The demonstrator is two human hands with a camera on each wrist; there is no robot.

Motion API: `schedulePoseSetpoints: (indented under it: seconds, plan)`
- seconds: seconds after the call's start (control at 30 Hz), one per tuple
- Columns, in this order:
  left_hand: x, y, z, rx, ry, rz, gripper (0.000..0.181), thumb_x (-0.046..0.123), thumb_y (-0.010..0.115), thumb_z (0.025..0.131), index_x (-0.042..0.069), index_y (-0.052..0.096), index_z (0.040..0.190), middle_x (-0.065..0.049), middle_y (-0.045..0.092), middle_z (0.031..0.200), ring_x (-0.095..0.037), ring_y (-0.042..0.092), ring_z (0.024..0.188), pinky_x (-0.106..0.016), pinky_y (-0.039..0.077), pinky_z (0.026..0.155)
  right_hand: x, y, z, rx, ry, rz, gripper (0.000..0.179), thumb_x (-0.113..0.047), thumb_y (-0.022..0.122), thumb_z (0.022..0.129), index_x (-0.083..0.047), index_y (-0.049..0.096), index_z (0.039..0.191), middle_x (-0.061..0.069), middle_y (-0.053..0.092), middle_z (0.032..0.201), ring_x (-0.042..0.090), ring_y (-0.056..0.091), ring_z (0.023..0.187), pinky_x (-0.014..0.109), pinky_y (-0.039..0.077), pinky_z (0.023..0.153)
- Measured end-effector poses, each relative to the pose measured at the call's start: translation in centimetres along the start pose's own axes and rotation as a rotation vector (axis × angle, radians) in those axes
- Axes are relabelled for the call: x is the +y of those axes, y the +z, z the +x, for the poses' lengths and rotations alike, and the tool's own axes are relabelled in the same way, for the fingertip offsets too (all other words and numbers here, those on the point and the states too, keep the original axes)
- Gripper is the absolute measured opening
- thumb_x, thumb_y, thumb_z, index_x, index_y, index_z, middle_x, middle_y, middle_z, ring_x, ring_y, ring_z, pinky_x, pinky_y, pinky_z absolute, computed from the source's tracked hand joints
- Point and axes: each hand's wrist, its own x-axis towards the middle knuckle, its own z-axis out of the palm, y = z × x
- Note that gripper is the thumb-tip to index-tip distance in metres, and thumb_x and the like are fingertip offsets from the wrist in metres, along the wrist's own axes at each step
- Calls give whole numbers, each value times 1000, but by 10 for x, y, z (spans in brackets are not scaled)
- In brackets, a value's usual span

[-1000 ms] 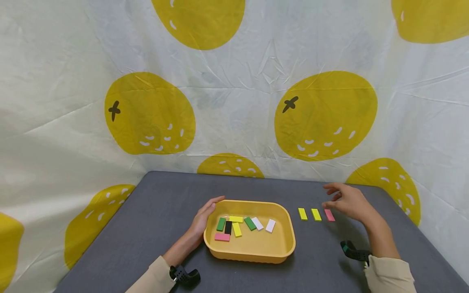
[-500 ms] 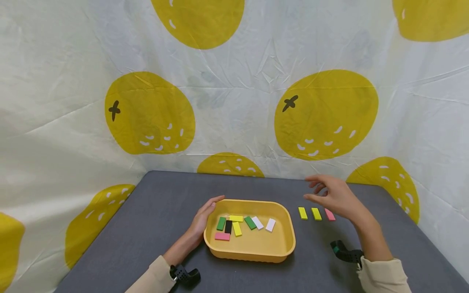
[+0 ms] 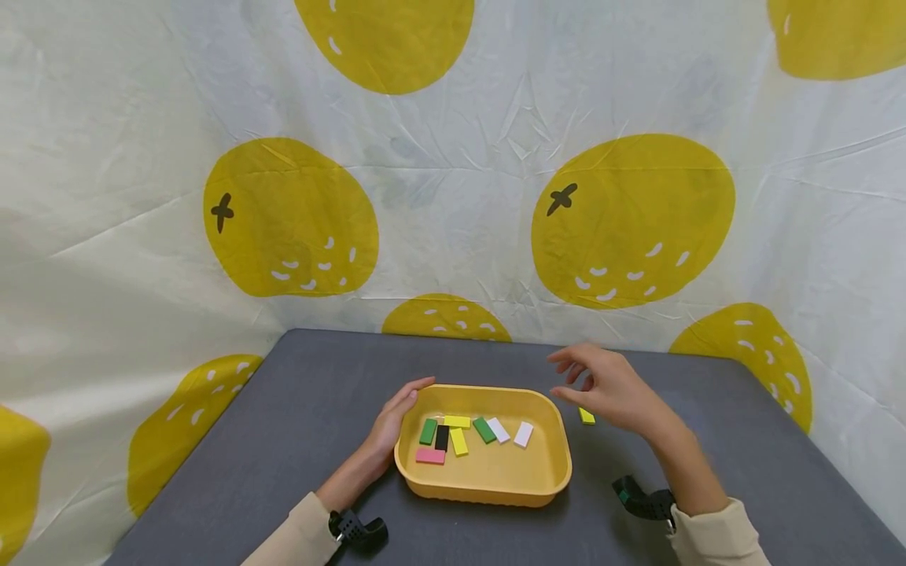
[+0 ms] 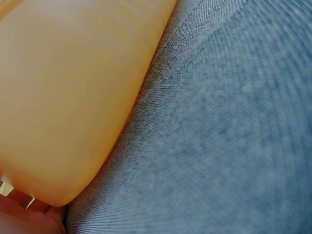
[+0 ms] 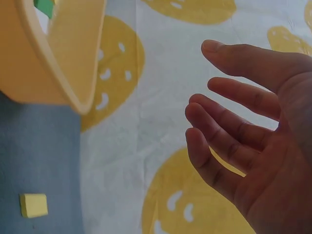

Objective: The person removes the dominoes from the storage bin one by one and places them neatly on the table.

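My left hand holds the left side of a yellow plastic bin, its fingers reaching round the far left corner. Inside lie several small coloured domino-like blocks: green, black, pink, yellow and white ones. Beyond the bin's right rim hovers my right hand, fingers loosely bent and apart, nothing between them. A yellow block shows on the table below it; the blocks beside that one are hidden by the hand. In the right wrist view the hand is empty too.
The grey table runs back to a white curtain printed with big yellow fruit. A black wrist strap is on the left wrist and another black strap on the right.
My right hand has moved left from above the pink block toward the bin, now covering the pink block and one yellow block from view. The left hand and bin have stayed put.
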Motion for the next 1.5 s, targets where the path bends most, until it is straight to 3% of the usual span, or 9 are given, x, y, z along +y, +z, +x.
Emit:
schedulePoseSetpoints:
  seconds: [0.33,0.67,0.93,1.2,1.4,1.5]
  plan:
    - [0,0,-1,7,-3,6,50,34,32,113,11,46,156,-9,42,163,-32,42,148,-54,30,125,-23,34,12,-105,-80,21,33,-20,83,88,-10,71,117,3,72,106,17,68,89,30,60,72]
    - [4,1,0,9,-1,25,49,32,31,114,12,46,155,-9,40,164,-33,40,150,-56,28,126,-50,73,21,-249,-86,96,33,-19,79,91,-11,71,121,3,72,113,20,68,95,34,61,77]
    - [5,0,0,0,-5,6,48,31,31,114,13,46,156,-9,42,163,-31,44,147,-54,34,123,-67,100,38,-332,-118,152,32,-14,79,90,-10,72,121,6,75,117,20,70,98,34,61,81]
    - [4,-1,1,-21,-4,-1,49,32,32,114,13,45,157,-7,43,162,-29,49,143,-41,44,116,-78,128,54,-381,-206,127,29,-5,76,89,-8,74,117,6,76,111,18,71,96,21,55,80]
    - [4,-2,-1,-26,0,-28,49,30,32,114,11,44,157,-9,46,160,-29,51,140,-27,47,108,-82,147,60,-420,-227,107,20,-20,76,95,-10,77,112,3,76,107,11,70,89,17,54,80]
    - [4,-3,-2,-31,3,-50,49,29,31,114,9,43,157,-10,47,159,-31,51,140,-25,46,108,-83,153,60,-425,-230,96,18,-23,75,96,-12,77,110,0,76,104,8,69,89,15,53,80]
